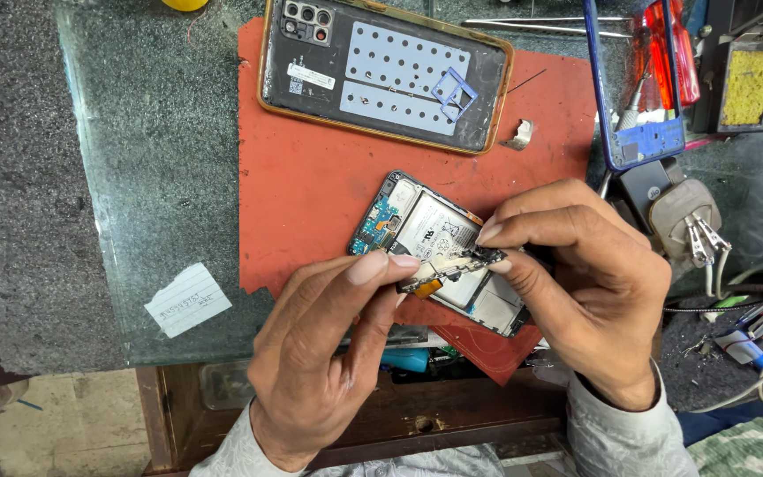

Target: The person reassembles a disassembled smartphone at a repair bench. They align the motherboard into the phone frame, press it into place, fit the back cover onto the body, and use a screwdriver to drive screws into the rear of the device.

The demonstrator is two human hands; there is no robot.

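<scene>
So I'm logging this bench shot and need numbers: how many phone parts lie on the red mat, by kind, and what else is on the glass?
Opened phone body: 1
Back cover: 1
Small board strip held by both hands: 1
Metal scrap: 1
Paper note: 1
Total: 5

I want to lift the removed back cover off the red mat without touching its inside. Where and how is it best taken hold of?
Probably by the two long orange-rimmed edges of the back cover, coming from above. It lies flat, inside face up, with a loose blue tray resting on it, so an edge grip kept level avoids both. Both the left hand and the right hand are busy holding a small board.
</scene>
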